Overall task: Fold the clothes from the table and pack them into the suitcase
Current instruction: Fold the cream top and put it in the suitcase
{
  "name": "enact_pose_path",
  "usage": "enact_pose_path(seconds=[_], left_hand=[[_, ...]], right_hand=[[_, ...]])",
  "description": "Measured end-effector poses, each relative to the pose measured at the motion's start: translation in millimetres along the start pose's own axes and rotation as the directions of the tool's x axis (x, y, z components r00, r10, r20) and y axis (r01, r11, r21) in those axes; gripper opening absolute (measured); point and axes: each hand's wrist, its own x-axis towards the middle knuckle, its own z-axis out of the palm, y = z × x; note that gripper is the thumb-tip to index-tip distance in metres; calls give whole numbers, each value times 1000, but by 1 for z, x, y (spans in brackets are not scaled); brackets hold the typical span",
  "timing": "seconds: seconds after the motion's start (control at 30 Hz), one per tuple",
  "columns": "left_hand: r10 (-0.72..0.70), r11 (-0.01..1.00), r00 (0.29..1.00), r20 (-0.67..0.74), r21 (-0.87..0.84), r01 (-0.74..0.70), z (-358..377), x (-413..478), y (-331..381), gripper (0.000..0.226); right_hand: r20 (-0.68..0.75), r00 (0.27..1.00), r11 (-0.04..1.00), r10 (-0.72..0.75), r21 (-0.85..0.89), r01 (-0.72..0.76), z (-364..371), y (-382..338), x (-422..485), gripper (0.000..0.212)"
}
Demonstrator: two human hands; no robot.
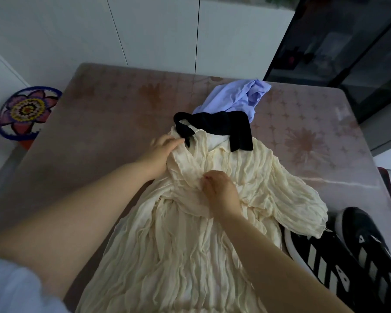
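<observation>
Sleeve [7, 285], pale blue, lower left corner, closest to the camera; a bare forearm runs from it up and to the right.

Round mat [28, 111] with a flower pattern: on the floor at far left, beside the table's corner.

Table [99, 123]: brownish cover with a faint star and flower print. White cupboard doors [145, 30] stand behind it.

Left hand [161, 152]: lies on the shoulder of the cream dress [190, 256], fingers reaching nearly straight to the collar. Thumb hidden, so I cannot tell whether it pinches the cloth or only presses on it.

Cream dress: crinkled, spread lengthwise down the middle of the table, collar at the far end, skirt running toward the camera and out of the bottom edge.

Right hand [219, 190]: on the chest of the dress, fingers curled, pinching a small gather of cloth at the front opening.

Black garment [221, 127]: lies across the collar end of the dress, touching it.

Lilac shirt [237, 98]: crumpled, just behind the black garment, partly under it.

Black shoes [348, 256] with white stripes: two, side by side on the table's near right corner. The dress's right sleeve overlaps the nearer one.

Dark cabinet [348, 41]: upper right, behind the table.
</observation>
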Motion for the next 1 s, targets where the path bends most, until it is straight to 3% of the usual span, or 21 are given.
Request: enact_pose_path(seconds=[0.07, 0.13, 0.2, 0.23, 0.33, 0.43, 0.5, 0.6, 0.67, 0.77, 0.87, 0.93, 1.0], left_hand=[[16, 1000, 1000, 9, -7, -16, 0, 7, -5, 66], [4, 1000, 1000, 23, -4, -4, -3, 17, -11, 47], [-30, 999, 999, 23, 29, 30, -8, 26, -14, 34], [-50, 998, 999, 21, 34, 50, -12, 30, -15, 30], [-21, 999, 1000, 12, -35, 22, -24, 41, -19, 17], [20, 967, 998, -58, -252, -34, -41, 43, -22, 12], [-9, 950, 994, -109, -312, -25, -50, 43, -27, 16], [-92, 994, 967, -239, 34, 103, -57, 45, -35, 19], [-118, 981, 952, -282, 115, 156, -58, 40, -36, 21], [-99, 995, 974, -203, -14, 98, -46, 19, -31, 54], [-61, 989, 996, -63, -138, 52, -25, -15, -28, 68], [-66, 994, 997, 31, -88, 68, -9, -38, -33, 66], [-93, 996, 988, 122, 15, 92, 7, -58, -37, 64]], right_hand=[[48, 982, 928, 184, 321, -190, -3, -7, 6, 14], [112, 925, 753, 363, 550, -362, -6, -6, 13, 22], [152, 868, 592, 473, 675, -440, -8, -3, 19, 28], [151, 849, 566, 507, 684, -460, -10, -2, 20, 29], [167, 860, 679, 481, 550, -487, -11, -1, 17, 31], [265, 871, 777, 414, 396, -490, -8, -1, 10, 45], [266, 876, 817, 402, 327, -474, -2, -5, 7, 29], [251, 873, 751, 417, 447, -487, 4, -17, 11, 26], [249, 878, 711, 409, 517, -477, 7, -23, 15, 37], [173, 919, 883, 354, 260, -390, 10, -20, 5, 55], [106, 984, 990, 142, -19, -141, 9, -12, -25, 57], [200, 979, 974, 38, -225, 9, 8, -4, -47, 60], [350, 936, 872, 28, -466, 148, 6, 5, -66, 59]])
